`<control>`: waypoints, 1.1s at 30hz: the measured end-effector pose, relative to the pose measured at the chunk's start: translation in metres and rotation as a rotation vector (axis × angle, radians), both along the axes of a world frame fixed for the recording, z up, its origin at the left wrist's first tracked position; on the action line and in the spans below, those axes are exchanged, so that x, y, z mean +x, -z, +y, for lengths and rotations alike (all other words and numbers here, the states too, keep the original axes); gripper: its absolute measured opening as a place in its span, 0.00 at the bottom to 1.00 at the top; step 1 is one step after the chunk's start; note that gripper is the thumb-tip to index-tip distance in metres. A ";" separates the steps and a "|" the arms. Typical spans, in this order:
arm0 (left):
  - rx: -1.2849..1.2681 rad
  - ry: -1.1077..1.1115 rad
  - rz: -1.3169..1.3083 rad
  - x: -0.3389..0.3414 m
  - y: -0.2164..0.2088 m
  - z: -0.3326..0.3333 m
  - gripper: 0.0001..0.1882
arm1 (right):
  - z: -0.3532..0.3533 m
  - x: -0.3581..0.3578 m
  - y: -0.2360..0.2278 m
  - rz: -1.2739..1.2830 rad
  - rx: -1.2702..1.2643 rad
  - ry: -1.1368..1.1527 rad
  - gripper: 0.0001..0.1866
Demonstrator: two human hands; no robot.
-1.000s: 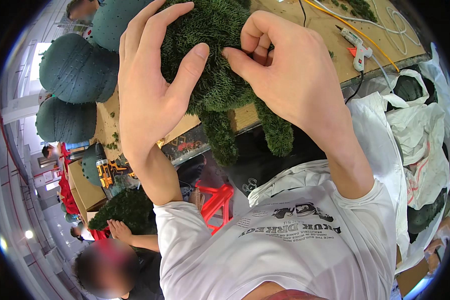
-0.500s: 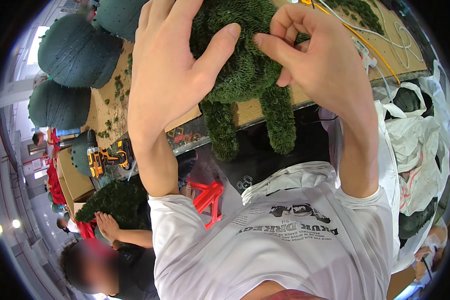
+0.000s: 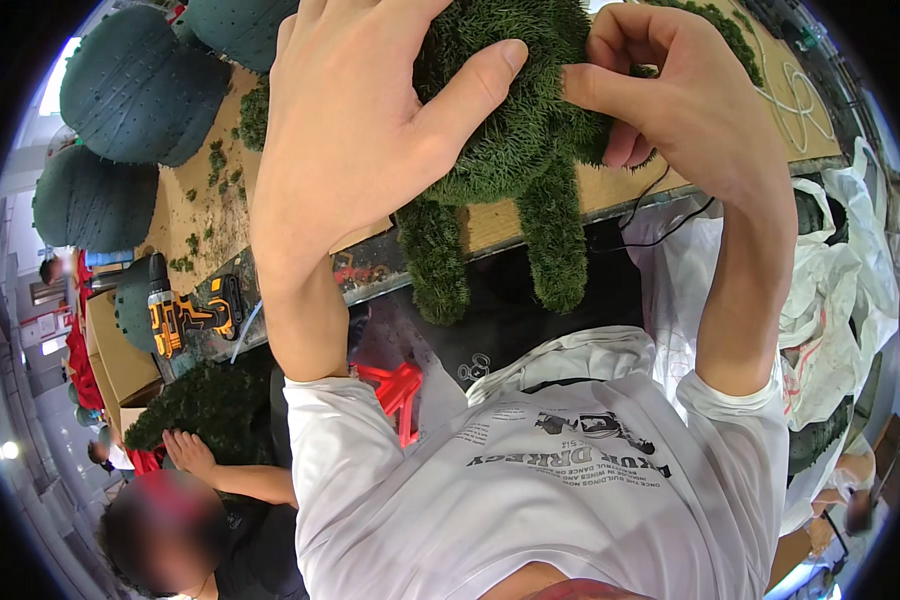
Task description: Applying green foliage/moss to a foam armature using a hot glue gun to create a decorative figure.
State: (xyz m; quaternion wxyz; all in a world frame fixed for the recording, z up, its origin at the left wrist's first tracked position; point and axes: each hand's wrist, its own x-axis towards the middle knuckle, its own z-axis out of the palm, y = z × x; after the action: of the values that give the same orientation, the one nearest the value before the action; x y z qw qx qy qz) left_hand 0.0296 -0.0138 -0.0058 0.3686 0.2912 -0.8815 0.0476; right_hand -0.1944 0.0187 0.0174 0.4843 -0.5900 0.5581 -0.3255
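Note:
A bushy figure covered in artificial grass point(image 3: 500, 110) lies at the table's near edge, its two leg-like pieces point(image 3: 553, 240) hanging over the side. My left hand point(image 3: 360, 130) lies on its left part, thumb stretched out; the fingertips run past the upper rim of the picture. At the figure's right side my right hand point(image 3: 685, 100) is closed, its thumb tip pressed to the grass and its fingers curled around the side. Part of those fingers is hidden behind the thumb and the grass.
Several dark green studded domes point(image 3: 140, 85) stand at the left. A yellow-black cordless drill point(image 3: 185, 315) lies on the table edge point(image 3: 365, 275). Lower left, a co-worker's hand point(image 3: 190, 455) rests on green foliage. White bags point(image 3: 830, 290) hang at the right; a red stool point(image 3: 400, 390) stands below.
My right hand has shifted right and slightly down, its thumb still against the grass. My left thumb has moved a little right over the figure. The whole view has shifted somewhat.

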 end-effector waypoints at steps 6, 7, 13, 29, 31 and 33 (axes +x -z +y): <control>0.032 -0.073 -0.029 -0.003 -0.005 0.012 0.25 | -0.003 0.013 -0.001 0.198 0.034 0.081 0.10; 0.037 -0.076 -0.034 -0.004 -0.005 0.012 0.25 | -0.004 0.013 0.001 0.206 0.024 0.088 0.11; 0.030 -0.116 -0.014 -0.013 -0.005 0.018 0.25 | 0.011 0.014 -0.002 0.104 -0.116 0.089 0.12; 0.114 -0.197 -0.032 -0.027 -0.011 0.033 0.25 | 0.015 0.011 0.025 0.370 -0.608 0.139 0.22; 0.128 -0.184 -0.057 -0.018 -0.011 0.024 0.25 | 0.005 0.007 0.034 0.287 -0.536 0.128 0.20; 0.146 -0.166 -0.082 -0.011 -0.009 0.017 0.25 | 0.002 -0.003 0.031 0.088 -0.353 0.052 0.16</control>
State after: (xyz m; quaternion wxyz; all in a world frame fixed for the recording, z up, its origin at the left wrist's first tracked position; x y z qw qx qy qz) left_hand 0.0185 0.0036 0.0034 0.3049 0.3871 -0.8698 0.0255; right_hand -0.1973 0.0211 -0.0134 0.3397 -0.6650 0.5279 -0.4045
